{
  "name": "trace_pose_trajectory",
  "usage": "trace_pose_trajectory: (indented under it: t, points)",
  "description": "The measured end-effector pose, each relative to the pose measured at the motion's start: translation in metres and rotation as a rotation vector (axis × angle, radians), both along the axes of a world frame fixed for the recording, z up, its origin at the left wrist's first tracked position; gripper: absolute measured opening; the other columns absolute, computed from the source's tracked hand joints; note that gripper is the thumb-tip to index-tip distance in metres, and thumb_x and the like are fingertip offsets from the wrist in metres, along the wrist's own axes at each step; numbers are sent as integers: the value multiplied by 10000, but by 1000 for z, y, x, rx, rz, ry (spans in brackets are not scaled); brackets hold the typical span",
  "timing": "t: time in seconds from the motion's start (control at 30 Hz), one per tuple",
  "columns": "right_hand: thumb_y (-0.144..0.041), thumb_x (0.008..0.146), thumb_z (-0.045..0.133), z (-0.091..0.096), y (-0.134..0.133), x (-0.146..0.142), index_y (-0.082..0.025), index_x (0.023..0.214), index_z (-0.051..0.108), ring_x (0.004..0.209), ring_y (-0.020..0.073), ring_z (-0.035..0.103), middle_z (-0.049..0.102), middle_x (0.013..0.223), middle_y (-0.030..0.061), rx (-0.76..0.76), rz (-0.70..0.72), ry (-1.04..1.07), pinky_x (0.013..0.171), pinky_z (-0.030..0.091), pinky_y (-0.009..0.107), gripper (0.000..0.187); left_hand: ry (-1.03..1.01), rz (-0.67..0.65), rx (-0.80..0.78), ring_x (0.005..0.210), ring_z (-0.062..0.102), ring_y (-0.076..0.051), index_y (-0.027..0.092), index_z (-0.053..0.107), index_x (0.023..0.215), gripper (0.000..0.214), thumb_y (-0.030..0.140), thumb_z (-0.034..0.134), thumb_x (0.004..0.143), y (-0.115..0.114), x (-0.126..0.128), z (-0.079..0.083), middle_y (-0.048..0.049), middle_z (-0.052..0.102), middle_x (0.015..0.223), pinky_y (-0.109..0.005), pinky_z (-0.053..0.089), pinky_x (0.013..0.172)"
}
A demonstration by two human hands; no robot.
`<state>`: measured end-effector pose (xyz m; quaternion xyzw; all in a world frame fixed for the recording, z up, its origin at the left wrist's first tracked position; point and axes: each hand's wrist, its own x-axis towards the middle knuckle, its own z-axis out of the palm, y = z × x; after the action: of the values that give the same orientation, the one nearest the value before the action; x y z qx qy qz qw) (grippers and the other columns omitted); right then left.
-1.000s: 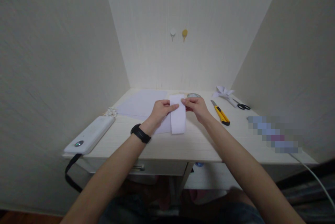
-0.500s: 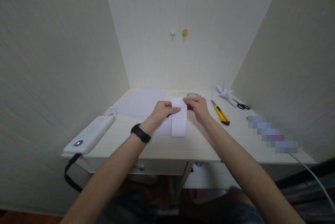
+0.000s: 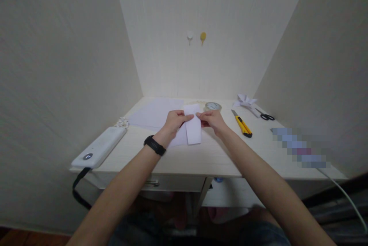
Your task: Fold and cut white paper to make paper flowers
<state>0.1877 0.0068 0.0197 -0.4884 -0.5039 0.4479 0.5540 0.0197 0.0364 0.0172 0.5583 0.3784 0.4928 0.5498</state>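
Observation:
A narrow folded sheet of white paper (image 3: pixel 193 132) is held between my two hands, its long side running toward me. My left hand (image 3: pixel 175 121) pinches its left edge, the thumb lying across the front. At the upper right edge my right hand (image 3: pixel 213 120) grips it between thumb and fingers. The fingers behind the paper are partly hidden. More white paper sheets (image 3: pixel 155 109) lie flat on the table, to the left of and partly under my left hand. A black band circles my left wrist.
On the right are a roll of tape (image 3: pixel 213 106), a yellow utility knife (image 3: pixel 242 124) with its blade out, black-handled scissors (image 3: pixel 266 116) and a white paper pinwheel shape (image 3: pixel 244 101). A white power bank-like device (image 3: pixel 100 147) lies at the left. Walls enclose the table (image 3: pixel 212 157).
The folded paper has shifted slightly left and away from me and tilted a little. My right hand has moved left with it, uncovering more of the tape roll.

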Motion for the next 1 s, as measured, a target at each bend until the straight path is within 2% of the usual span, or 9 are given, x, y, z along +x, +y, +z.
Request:
trace_pose_trajectory:
  t: [0.13, 0.3, 0.5, 0.67, 0.83, 1.0]
  points:
    - [-510, 580, 827, -1, 1, 0, -143, 590, 638, 611, 143, 589, 649, 655, 59, 42, -11, -28, 585, 524, 273, 413, -20, -15, -1, 482, 461, -86, 164, 516, 569, 406, 287, 902, 547, 4, -1, -2, 36, 497, 524, -234, 287, 478]
    - [-520, 589, 821, -2, 0, 0, -130, 615, 659, 589, 132, 576, 657, 656, 60, -19, 56, -49, 573, 513, 269, 423, -55, 9, -16, 484, 473, -91, 174, 487, 565, 416, 286, 886, 536, 6, -1, -4, 33, 518, 541, -236, 311, 485]
    - [-505, 610, 827, -2, -1, 1, -125, 631, 670, 598, 132, 587, 674, 673, 65, -16, 57, -48, 583, 515, 268, 411, -94, -39, -38, 504, 491, -100, 165, 515, 573, 382, 284, 877, 544, 4, -1, -1, 5, 560, 577, -250, 340, 506]
    - [-525, 639, 822, -4, 0, 3, -135, 619, 648, 555, 118, 573, 668, 646, 56, -83, 131, -53, 565, 514, 264, 428, -76, 16, -17, 485, 464, -93, 179, 475, 552, 412, 284, 874, 547, 5, -1, -1, 32, 508, 527, -242, 316, 491]
    - [-556, 608, 837, -6, 2, 3, -133, 602, 645, 538, 108, 553, 634, 586, 32, -42, 123, -93, 532, 490, 244, 465, -40, 25, -7, 447, 414, -77, 184, 464, 542, 420, 289, 870, 556, 5, -1, 0, 51, 459, 490, -238, 259, 455]
    - [-575, 568, 851, -4, 0, 2, -128, 614, 656, 534, 110, 565, 649, 603, 40, -76, 157, -63, 536, 506, 252, 490, -134, 14, -40, 492, 488, -99, 178, 486, 556, 419, 257, 894, 501, 4, -2, 3, 28, 528, 541, -252, 362, 495]
